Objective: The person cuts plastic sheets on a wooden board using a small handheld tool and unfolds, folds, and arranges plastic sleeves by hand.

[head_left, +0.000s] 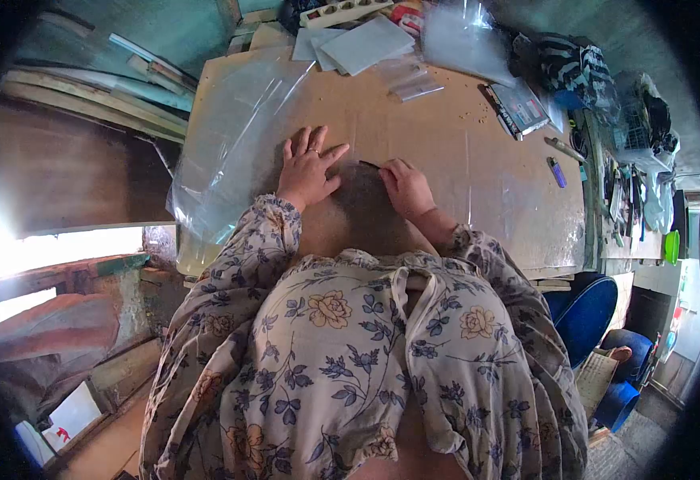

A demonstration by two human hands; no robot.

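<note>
My left hand [311, 170] lies on the brown table [446, 144] with its fingers spread and a ring on one finger; it holds nothing. To its right, my right hand [404, 186] is closed in a pinch on a thin dark strip [370, 165] whose tip points left toward my left hand. What the strip is cannot be made out. Clear plastic sheeting [234, 136] covers the table's left part, just beyond my left hand. Small light bits [471, 117] are scattered on the surface farther right.
White sheets [370, 46], a power strip [342, 12] and plastic bags [466, 40] are at the back. A flat box [518, 110] and a purple lighter [557, 172] lie at the right. Blue containers [591, 316] stand below the right edge.
</note>
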